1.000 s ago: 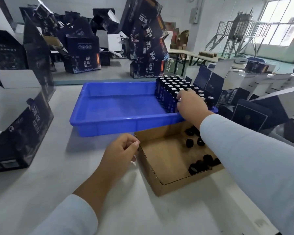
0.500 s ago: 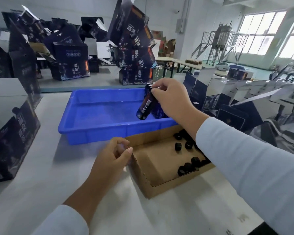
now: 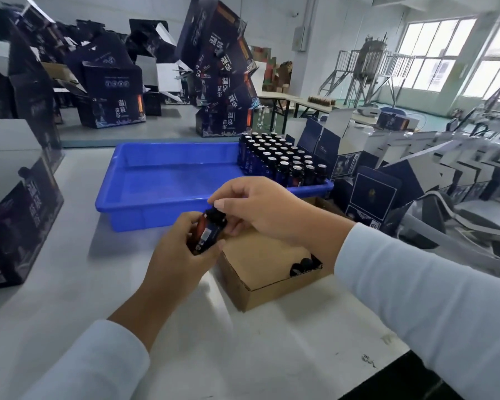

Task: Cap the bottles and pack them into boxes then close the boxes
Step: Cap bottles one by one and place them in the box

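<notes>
My left hand (image 3: 182, 255) grips a small dark bottle (image 3: 206, 235) by its body, tilted, just in front of the blue tray (image 3: 156, 209). My right hand (image 3: 260, 209) pinches the black cap (image 3: 215, 214) at the bottle's top. Several open-topped dark bottles (image 3: 280, 163) stand packed in the tray's right end. A shallow cardboard box (image 3: 260, 272) lies under my right wrist, with a few black caps (image 3: 302, 265) showing in its near corner; the rest is hidden by my arm.
Dark printed gift boxes stand at the left (image 3: 18, 220) and in stacks behind the tray (image 3: 223, 82). Opened boxes with white flaps (image 3: 370, 180) crowd the right side. The white table (image 3: 243, 342) ends at a dark edge at the bottom right.
My right hand lifted a bottle out of the tray and brought it down to my left hand, which now holds it. My right hand moved to the bottle's top.
</notes>
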